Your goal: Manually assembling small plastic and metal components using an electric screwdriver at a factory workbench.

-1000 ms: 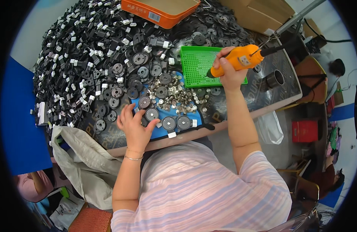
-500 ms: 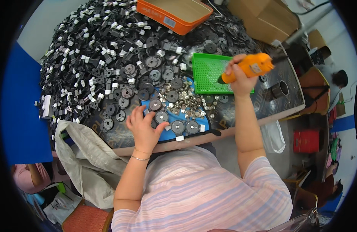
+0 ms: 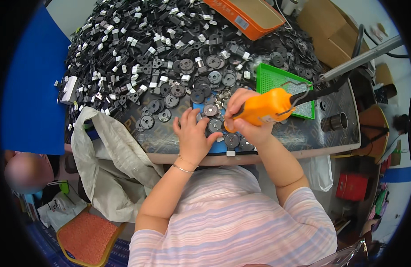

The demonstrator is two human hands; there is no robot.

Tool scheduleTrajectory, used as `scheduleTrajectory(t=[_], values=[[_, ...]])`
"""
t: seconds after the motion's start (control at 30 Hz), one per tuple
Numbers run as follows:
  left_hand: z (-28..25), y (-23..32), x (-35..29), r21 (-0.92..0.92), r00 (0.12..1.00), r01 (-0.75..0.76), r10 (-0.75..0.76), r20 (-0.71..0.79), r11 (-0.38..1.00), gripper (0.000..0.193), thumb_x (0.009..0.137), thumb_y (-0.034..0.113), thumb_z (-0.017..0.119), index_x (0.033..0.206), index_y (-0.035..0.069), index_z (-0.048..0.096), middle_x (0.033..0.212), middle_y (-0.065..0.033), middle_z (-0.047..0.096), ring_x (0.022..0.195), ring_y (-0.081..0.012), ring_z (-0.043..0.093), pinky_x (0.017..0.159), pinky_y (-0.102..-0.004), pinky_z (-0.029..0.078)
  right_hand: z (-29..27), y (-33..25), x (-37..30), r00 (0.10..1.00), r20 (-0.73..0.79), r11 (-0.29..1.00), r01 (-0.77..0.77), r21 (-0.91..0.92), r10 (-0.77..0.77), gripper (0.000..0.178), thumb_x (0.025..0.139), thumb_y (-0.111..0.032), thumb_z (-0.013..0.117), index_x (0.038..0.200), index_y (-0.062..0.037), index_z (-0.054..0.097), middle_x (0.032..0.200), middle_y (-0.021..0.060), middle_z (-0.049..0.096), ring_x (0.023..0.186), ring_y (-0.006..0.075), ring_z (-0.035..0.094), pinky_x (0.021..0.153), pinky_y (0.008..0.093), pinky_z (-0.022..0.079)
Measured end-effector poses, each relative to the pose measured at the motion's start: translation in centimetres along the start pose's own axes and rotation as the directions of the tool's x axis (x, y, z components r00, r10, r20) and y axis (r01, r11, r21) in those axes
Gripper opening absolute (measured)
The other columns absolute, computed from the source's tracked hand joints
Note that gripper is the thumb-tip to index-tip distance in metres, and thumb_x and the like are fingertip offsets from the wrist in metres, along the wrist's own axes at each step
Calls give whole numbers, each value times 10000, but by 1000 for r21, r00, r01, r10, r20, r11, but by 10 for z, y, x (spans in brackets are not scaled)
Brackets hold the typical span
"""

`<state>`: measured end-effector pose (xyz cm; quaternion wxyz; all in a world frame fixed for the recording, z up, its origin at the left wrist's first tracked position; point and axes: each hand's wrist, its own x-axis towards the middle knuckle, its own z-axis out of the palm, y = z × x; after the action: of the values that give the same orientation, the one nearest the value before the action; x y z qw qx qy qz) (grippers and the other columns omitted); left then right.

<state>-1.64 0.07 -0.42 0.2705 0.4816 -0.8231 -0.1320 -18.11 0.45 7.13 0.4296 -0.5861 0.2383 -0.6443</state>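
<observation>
My right hand (image 3: pixel 254 129) grips an orange electric screwdriver (image 3: pixel 270 106), held over the blue mat with its body leaning; its tip is hidden from view. My left hand (image 3: pixel 193 137) rests at the mat's left side with fingers spread, its thumb and fingertips around a black round disc part (image 3: pixel 215 125); whether they touch it I cannot tell. Another disc (image 3: pixel 210 110) lies just beyond. Closer to the table edge sits a disc part (image 3: pixel 232 140) with a white tab. Small silver metal pieces (image 3: pixel 222 96) are partly covered by my right hand.
A large heap of black parts with white ends (image 3: pixel 139 49) fills the far left. Behind my right hand stand a green tray (image 3: pixel 259 80) of small screws, an orange bin (image 3: pixel 247 29) and a cardboard box (image 3: pixel 321 26). A dark metal cup (image 3: pixel 336 122) lies at right.
My right hand has brought the screwdriver from above the green tray leftward and nearer, over the disc parts. The view has shifted; my left hand stays by the discs.
</observation>
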Motion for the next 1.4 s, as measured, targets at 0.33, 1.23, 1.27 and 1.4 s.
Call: scheduleTrajectory(t=[0.33, 1.23, 1.27, 1.4], values=[[2, -2, 1, -1, 1000, -9, 9, -2, 1000, 407, 617, 337, 798, 927, 111, 661, 1266, -107, 490, 1261, -304, 363, 1029, -565, 189, 11, 4, 1, 995, 91, 993, -24, -112, 35, 179, 736, -59, 693, 864, -42, 569, 798, 75, 561, 711, 151, 545, 614, 252, 461], [-3, 0, 3, 19, 999, -28, 27, 33, 999, 474, 625, 439, 785, 936, 103, 662, 1333, -124, 463, 1308, -330, 315, 1029, -591, 152, -116, -39, -7, 775, -520, 926, 227, -301, -359, 176, 795, 69, 567, 945, -10, 517, 805, 99, 564, 606, 147, 562, 560, 272, 482], [-2, -1, 3, 18, 999, -29, 28, 37, 999, 474, 625, 439, 785, 936, 103, 662, 1333, -124, 463, 1308, -330, 315, 1029, -591, 152, -121, -36, -10, 774, -523, 927, 224, -302, -357, 176, 795, 69, 567, 945, -10, 517, 805, 99, 564, 606, 147, 562, 560, 272, 482], [-1, -3, 2, 28, 999, -36, 35, 22, 999, 474, 631, 444, 784, 938, 106, 656, 1329, -123, 464, 1302, -330, 323, 1031, -585, 154, -133, -27, -16, 757, -573, 944, 189, -269, -315, 187, 793, 70, 588, 948, -8, 517, 803, 95, 573, 596, 144, 563, 569, 271, 483]])
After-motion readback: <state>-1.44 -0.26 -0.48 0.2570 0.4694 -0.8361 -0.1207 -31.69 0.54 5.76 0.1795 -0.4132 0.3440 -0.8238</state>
